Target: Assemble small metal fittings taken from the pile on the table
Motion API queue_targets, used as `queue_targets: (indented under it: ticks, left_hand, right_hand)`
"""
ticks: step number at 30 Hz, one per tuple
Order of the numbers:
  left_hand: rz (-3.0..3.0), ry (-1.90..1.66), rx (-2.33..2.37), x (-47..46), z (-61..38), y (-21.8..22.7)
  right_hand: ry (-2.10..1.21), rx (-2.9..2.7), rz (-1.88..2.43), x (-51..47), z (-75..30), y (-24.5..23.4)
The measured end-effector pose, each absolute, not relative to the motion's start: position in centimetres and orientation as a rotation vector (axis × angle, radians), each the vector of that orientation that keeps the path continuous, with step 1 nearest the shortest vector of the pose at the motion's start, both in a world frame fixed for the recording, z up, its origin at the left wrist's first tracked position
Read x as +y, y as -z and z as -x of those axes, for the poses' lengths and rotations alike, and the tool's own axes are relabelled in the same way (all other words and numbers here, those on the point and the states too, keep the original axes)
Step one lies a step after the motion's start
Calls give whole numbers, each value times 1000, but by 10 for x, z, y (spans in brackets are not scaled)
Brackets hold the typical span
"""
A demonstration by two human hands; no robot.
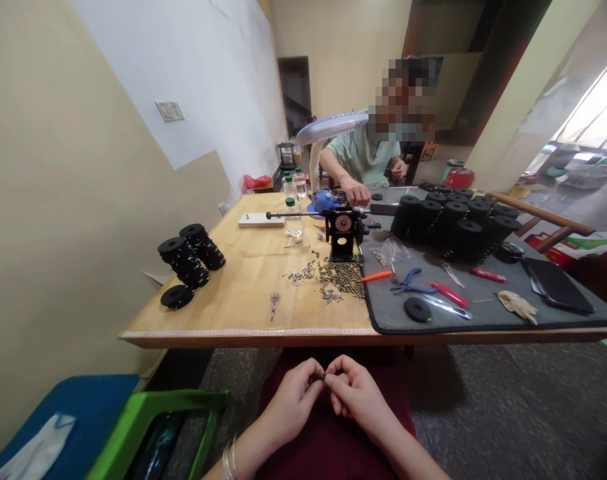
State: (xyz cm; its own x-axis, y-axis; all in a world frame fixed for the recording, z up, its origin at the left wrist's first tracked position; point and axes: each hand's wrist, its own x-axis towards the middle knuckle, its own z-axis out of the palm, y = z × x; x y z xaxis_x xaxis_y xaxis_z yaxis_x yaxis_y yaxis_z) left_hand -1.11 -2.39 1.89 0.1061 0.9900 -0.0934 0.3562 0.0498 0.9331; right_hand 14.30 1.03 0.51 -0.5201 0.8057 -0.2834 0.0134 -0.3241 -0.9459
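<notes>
My left hand (pixel 293 397) and my right hand (pixel 356 393) meet over my lap, below the edge of the wooden table (pixel 243 320). Both pinch a tiny dark piece (pixel 323 377) between their fingertips; I cannot make out what it is. Bangles circle my left wrist. On the table ahead lies a scatter of small dark beads (pixel 333 277) in front of a black hand-crank winder (pixel 342 230).
Black spools (pixel 191 257) stand at the table's left. A grey mat (pixel 483 313) holds many spools (pixel 453 220), blue pliers (pixel 408 283), red tools and a black disc (pixel 417 309). Another person sits at the far end. A green stool (pixel 153 413) stands at my left.
</notes>
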Motion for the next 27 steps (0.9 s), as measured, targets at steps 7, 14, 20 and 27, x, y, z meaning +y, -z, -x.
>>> queue_targets:
  ticks: [7,14,20,27]
  left_hand:
    - [-1363,-887,1325,-21,10,-15]
    - [-1060,-911,1123,-20,11,-12]
    - [-1004,-973,1053,-20,8,-12]
    - [-1015,-958,1195,-16,4,-11]
  right_hand:
    - [-1920,-1194,1107,12,-143,0]
    - [-1893,-1089,1028,12,-144,3]
    - [-1903,-1091,974,10,-143,6]
    - [-1888,-1110,992,11,-141,5]
